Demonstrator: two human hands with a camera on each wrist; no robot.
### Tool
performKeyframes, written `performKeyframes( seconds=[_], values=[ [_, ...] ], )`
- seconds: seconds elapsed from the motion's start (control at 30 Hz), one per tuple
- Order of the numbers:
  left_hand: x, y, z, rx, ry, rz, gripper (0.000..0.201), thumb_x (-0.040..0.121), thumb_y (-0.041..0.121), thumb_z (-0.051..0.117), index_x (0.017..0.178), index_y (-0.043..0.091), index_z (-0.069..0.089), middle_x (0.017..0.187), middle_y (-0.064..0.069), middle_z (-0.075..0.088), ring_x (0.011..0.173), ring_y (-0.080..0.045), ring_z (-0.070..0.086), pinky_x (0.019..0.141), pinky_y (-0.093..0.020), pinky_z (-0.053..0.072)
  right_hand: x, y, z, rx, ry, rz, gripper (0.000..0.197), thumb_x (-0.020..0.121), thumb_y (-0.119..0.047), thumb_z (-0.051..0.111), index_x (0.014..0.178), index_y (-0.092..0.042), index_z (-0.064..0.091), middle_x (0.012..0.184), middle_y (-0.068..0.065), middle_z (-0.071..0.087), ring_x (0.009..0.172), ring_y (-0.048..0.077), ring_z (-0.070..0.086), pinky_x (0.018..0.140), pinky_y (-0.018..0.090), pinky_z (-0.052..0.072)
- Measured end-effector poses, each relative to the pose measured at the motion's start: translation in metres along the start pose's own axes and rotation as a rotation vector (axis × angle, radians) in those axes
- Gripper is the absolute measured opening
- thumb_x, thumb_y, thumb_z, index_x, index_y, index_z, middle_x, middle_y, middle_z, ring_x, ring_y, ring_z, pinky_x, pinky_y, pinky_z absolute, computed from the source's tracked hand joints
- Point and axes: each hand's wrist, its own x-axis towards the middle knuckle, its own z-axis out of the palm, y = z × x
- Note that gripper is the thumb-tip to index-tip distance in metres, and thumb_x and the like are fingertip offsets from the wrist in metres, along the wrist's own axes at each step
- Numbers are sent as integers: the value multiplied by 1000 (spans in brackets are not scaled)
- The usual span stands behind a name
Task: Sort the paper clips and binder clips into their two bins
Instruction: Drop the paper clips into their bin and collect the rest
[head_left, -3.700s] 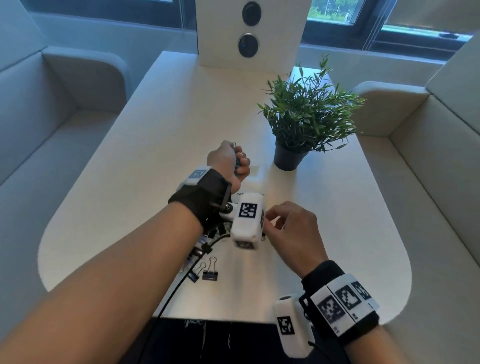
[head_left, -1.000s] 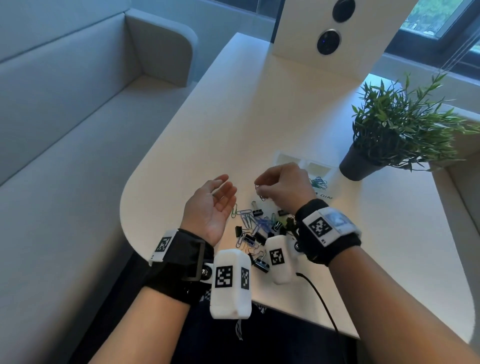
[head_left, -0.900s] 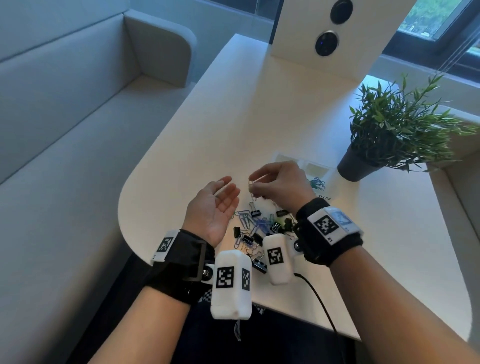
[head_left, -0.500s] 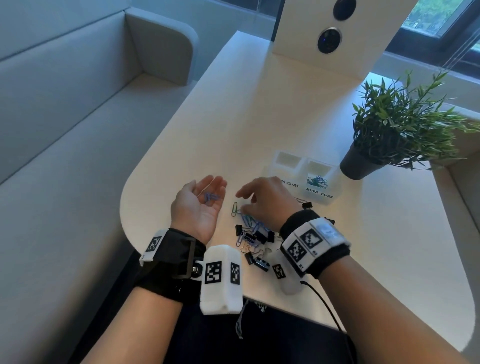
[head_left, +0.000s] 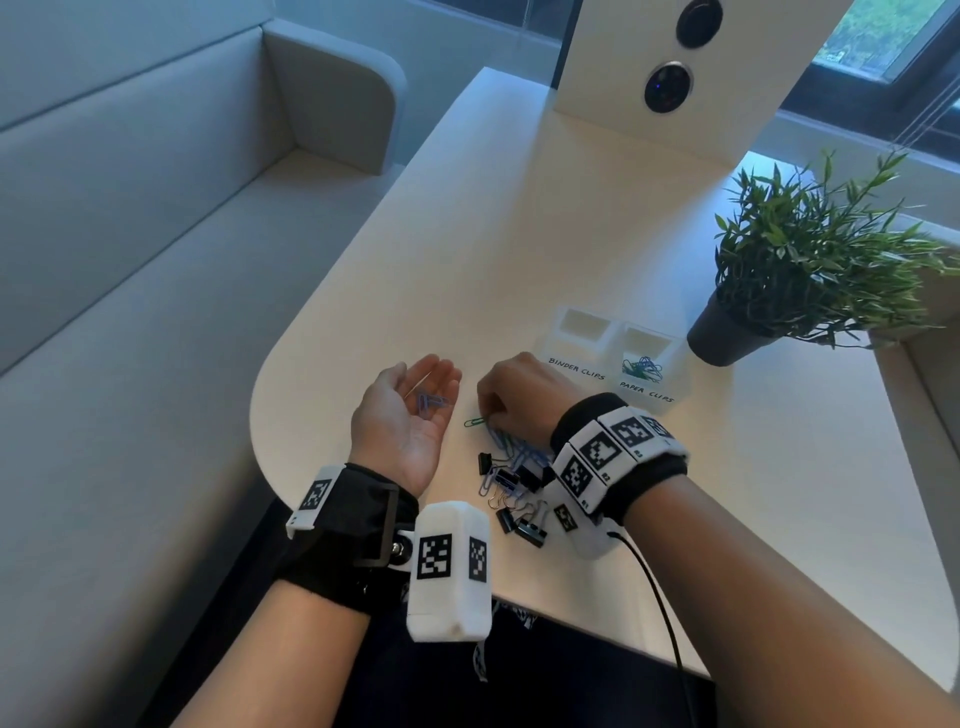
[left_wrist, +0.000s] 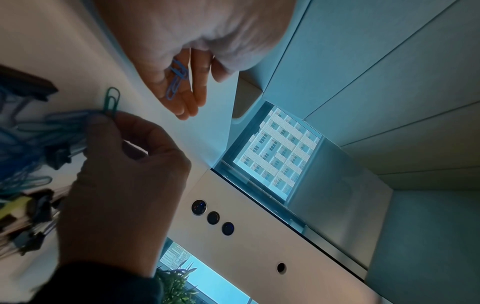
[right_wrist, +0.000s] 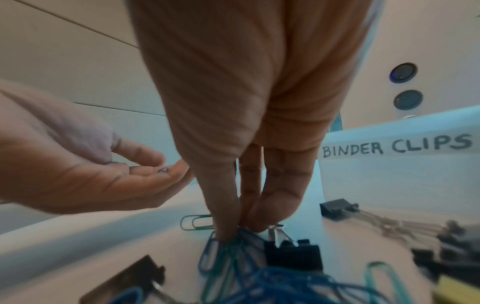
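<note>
Our left hand (head_left: 410, 415) lies flat, palm up, blue paper clips (head_left: 430, 402) resting on it | right hand (head_left: 519, 397) pinches clips from the pile (head_left: 511, 467) | bins (head_left: 613, 358) beyond, potted plant (head_left: 779, 275) beside them.

You see blue paper clips (head_left: 430, 403) at the centre of the head view, a green clip (head_left: 474, 422) just right of them, and below right a pile (head_left: 511, 467) of blue and green clips and black binder clips with silver handles. The white bins (head_left: 613, 358) right of centre bear dark handwritten lettering. At the bottom, black wristbands (head_left: 353, 535) carry white blocks with black-and-white square codes; at right a green plant (head_left: 810, 260) stands in a dark grey pot (head_left: 724, 340) on the cream table (head_left: 467, 234).
</note>
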Motion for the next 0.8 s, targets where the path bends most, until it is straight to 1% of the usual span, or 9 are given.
performKeyframes(
  seconds=[0.13, 0.23, 0.37, 0.47, 0.53, 0.63, 0.67, 0.73, 0.8],
  values=[
    [-2, -3, 0, 16, -4, -12, 29, 98, 19, 40, 96, 0, 62, 93, -14, 64, 87, -24, 63, 83, -28, 52, -8, 5, -8, 91, 15, 20, 12, 81, -5, 63, 81, -11, 73, 78, -2, 64, 74, 15, 62, 68, 22, 53],
    [-2, -6, 0, 46, -8, -16, 27, 97, 18, 41, 95, 1, 62, 92, -13, 64, 85, -24, 62, 78, -28, 53, -16, 10, -18, 276, 152, 72, 7, 81, -9, 70, 84, -11, 75, 77, 0, 72, 68, 10, 66, 66, 14, 53],
    [-2, -13, 1, 52, -11, -28, 24, 96, 15, 42, 93, 0, 61, 92, -15, 63, 89, -25, 61, 79, -29, 53, -22, 7, -27, 484, 272, 85, 8, 82, -10, 69, 83, -9, 76, 68, 5, 74, 60, 14, 70, 63, 21, 59],
    [-3, -19, 3, 63, -42, -50, 24, 96, 15, 42, 101, -2, 60, 96, -17, 63, 86, -24, 62, 83, -31, 52, -25, -3, -23, 440, 260, 34, 10, 84, -16, 67, 87, -13, 77, 65, -1, 71, 52, -1, 62, 60, 15, 55],
    [-3, -21, 5, 35, -47, -58, 25, 97, 14, 41, 102, -3, 58, 96, -19, 61, 82, -24, 61, 87, -31, 51, -28, -5, -18, 400, 266, 41, 14, 85, -19, 66, 94, -16, 77, 72, -1, 72, 58, -1, 62, 63, 16, 55],
    [-1, -17, 3, -17, -16, -37, 27, 98, 15, 39, 93, -2, 60, 91, -16, 61, 86, -25, 61, 81, -29, 52, -34, 2, -10, 319, 275, 110, 23, 85, -23, 68, 106, -16, 72, 87, 1, 73, 72, 7, 64, 71, 15, 51],
    [-1, -14, 2, -20, -5, -31, 27, 97, 15, 39, 92, -1, 60, 89, -15, 61, 84, -24, 61, 79, -27, 52, -35, 2, -5, 260, 237, 118, 27, 83, -24, 69, 109, -15, 70, 92, 1, 72, 76, 9, 64, 73, 17, 52],
    [-1, -11, -1, -14, 8, -29, 26, 97, 14, 40, 92, 0, 61, 87, -13, 61, 81, -23, 60, 75, -26, 51, -37, -1, 8, 123, 172, 111, 33, 80, -28, 72, 111, -15, 68, 101, 2, 70, 86, 15, 65, 80, 29, 56],
    [-2, -10, -2, -3, 12, -23, 26, 97, 15, 40, 92, 0, 61, 86, -12, 61, 79, -22, 60, 71, -25, 51, -35, -6, 18, 67, 190, 112, 29, 82, -25, 70, 108, -15, 69, 104, 3, 69, 91, 20, 66, 83, 36, 56]
  ],
)
